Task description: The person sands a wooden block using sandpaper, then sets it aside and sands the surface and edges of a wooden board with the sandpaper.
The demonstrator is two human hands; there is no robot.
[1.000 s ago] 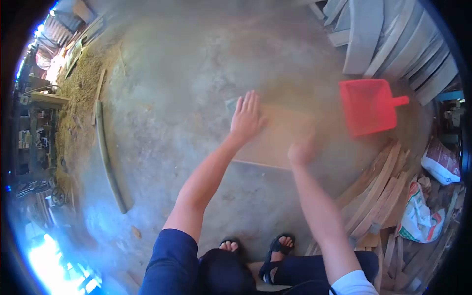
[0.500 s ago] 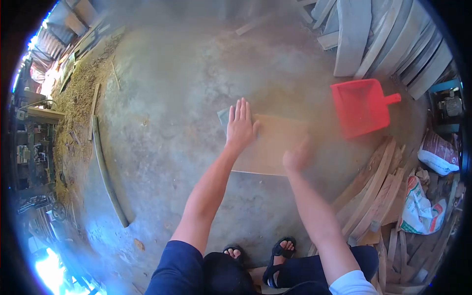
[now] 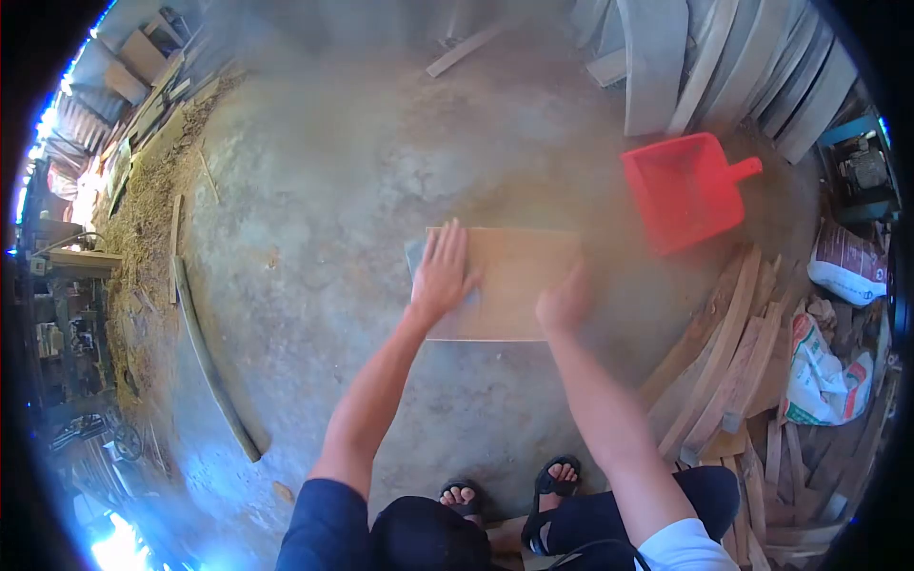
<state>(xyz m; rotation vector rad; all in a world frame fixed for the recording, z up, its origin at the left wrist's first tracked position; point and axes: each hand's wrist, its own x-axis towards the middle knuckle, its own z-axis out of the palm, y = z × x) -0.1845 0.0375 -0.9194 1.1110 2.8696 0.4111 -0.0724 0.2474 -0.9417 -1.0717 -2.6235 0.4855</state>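
Observation:
A flat rectangular tan board (image 3: 514, 271) lies on the concrete floor in front of me. My left hand (image 3: 441, 278) rests flat over its left end, fingers stretched out and pointing away from me. A grey-blue sheet-like corner (image 3: 414, 255) pokes out beside that hand at the board's left edge. Over the board's right end is my right hand (image 3: 564, 303), smeared by motion. Its finger shape, and anything it may hold, cannot be made out.
Right of the board lies a red dustpan (image 3: 687, 195). Curved wooden pieces (image 3: 657, 62) lean at the upper right, and wood strips (image 3: 719, 352) pile up near sacks (image 3: 828, 371). A long curved strip (image 3: 211, 366) lies left, near sawdust (image 3: 143, 219).
The view has shifted somewhat. My left hand has come back toward me along the board's left end, its fingertips now near the far edge. My right hand stays blurred over the right end.

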